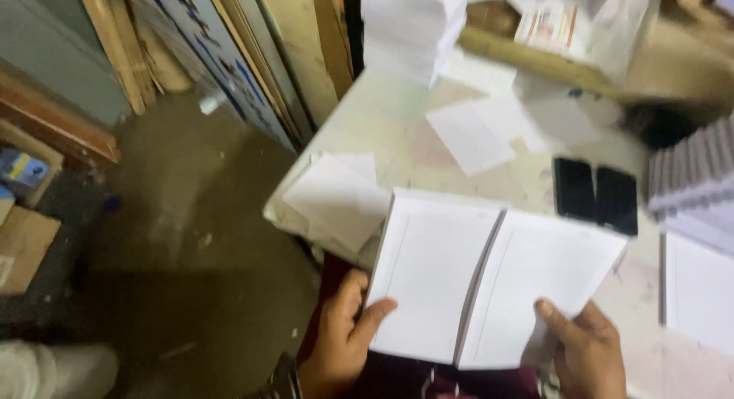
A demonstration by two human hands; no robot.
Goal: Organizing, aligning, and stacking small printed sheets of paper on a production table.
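An open book block of white lined pages point(489, 276) is held up in front of me over the near edge of the pale table point(397, 116). My left hand point(340, 338) grips its lower left corner, thumb on the left page. My right hand point(585, 349) holds the lower right part, thumb pressed on the right page. The spine fold runs down the middle, tilted slightly.
Loose white sheets point(336, 196) lie on the table's left corner, more sheets point(474, 135) farther back. Two black phones point(596, 194) lie side by side. Stacks of paper point(696, 185) stand at right, a tall stack point(413, 28) at the back. Boards point(229, 55) lean left of the table.
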